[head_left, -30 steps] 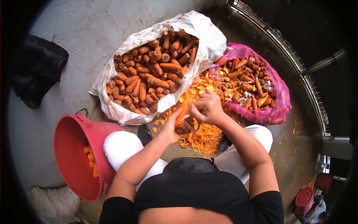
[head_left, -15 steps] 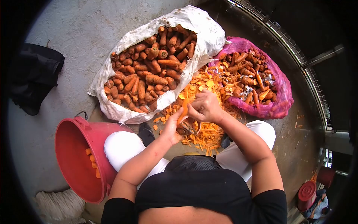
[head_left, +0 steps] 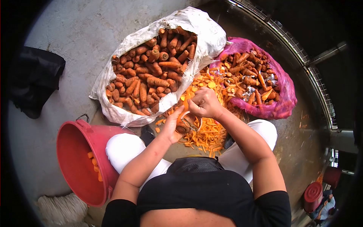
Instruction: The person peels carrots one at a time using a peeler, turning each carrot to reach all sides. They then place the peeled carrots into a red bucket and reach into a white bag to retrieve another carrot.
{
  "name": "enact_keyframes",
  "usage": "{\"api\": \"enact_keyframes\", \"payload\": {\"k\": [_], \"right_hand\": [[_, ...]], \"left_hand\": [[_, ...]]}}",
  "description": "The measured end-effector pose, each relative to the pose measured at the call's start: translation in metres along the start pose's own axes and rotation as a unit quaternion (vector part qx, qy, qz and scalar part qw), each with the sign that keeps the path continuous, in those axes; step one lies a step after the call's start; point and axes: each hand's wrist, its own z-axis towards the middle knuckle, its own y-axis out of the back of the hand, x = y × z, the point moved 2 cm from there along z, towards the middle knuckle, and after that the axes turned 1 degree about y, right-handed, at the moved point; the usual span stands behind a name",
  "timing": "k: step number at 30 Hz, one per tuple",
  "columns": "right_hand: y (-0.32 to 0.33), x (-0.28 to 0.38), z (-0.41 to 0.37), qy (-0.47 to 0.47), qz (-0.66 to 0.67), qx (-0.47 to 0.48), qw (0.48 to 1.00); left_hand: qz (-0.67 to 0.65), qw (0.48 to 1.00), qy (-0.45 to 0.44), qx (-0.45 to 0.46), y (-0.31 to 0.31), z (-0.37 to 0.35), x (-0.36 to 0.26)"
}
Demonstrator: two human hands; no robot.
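My left hand (head_left: 174, 125) is wrapped round a carrot (head_left: 185, 108), its upper part peeled bright orange. Unpeeled carrots (head_left: 184, 124) lie close beside the palm. My right hand (head_left: 205, 103) is closed in a fist at the carrot's right side, around a small tool that is mostly hidden; a pale curved strip shows below it. Orange peelings (head_left: 210, 138) and cut carrot slices lie heaped beneath both hands. Beyond them a white sack (head_left: 206, 28) stands open, full of unpeeled carrots (head_left: 155, 81).
A pink mesh sack (head_left: 285, 102) with carrot pieces lies at the right. The red bucket (head_left: 73, 159) at my left holds several orange pieces. Black cloth (head_left: 36, 81) is at the far left. Another person (head_left: 326, 208) is at the lower right, near a red container (head_left: 313, 191).
My right hand has shifted slightly up and to the left along the carrot. My left hand has moved a little left, and its fingers show less spread.
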Motion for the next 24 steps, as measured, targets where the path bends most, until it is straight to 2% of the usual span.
{"api": "enact_keyframes", "payload": {"k": [2,3,4,5,6,11,14,15,16,18,21,24], "right_hand": [[-0.002,-0.005,-0.001,0.012,-0.005,0.008,1.000],[0.005,-0.014,-0.001,-0.079,-0.020,0.023,0.996],[0.016,-0.027,-0.001,-0.171,-0.035,0.035,0.984],[0.026,-0.034,0.001,-0.168,-0.027,0.001,0.985],[0.024,-0.038,-0.001,-0.117,-0.077,-0.022,0.990],[0.019,-0.044,-0.003,-0.111,-0.106,-0.012,0.988],[0.025,-0.045,0.003,-0.093,-0.185,-0.046,0.977],[0.027,-0.053,0.002,-0.074,-0.301,-0.018,0.951],[0.027,-0.066,-0.002,-0.108,-0.404,0.039,0.907],[0.034,-0.077,-0.009,-0.144,-0.472,0.023,0.869],[0.036,-0.070,-0.008,-0.230,-0.395,0.014,0.889],[0.041,-0.041,0.005,-0.301,-0.122,0.001,0.946]], "left_hand": [[0.044,0.999,-0.006,-0.027,0.000,-0.003,0.000],[0.066,0.997,-0.009,-0.039,-0.002,-0.006,0.000],[0.094,0.995,0.025,0.011,-0.005,-0.020,0.003],[0.091,0.996,0.020,0.005,-0.008,-0.023,0.006],[0.088,0.996,0.016,-0.001,-0.011,-0.023,0.008],[0.077,0.997,0.011,0.016,-0.008,-0.021,0.004],[0.072,0.996,0.021,0.045,-0.001,-0.019,0.001],[0.068,0.996,0.026,0.054,-0.001,-0.018,0.000],[0.068,0.996,0.021,0.060,-0.005,-0.021,-0.001],[0.066,0.995,0.014,0.073,-0.015,-0.026,-0.003],[0.054,0.997,-0.007,0.055,-0.006,-0.017,0.000],[0.023,0.995,0.019,0.099,0.001,-0.011,0.000]]}}
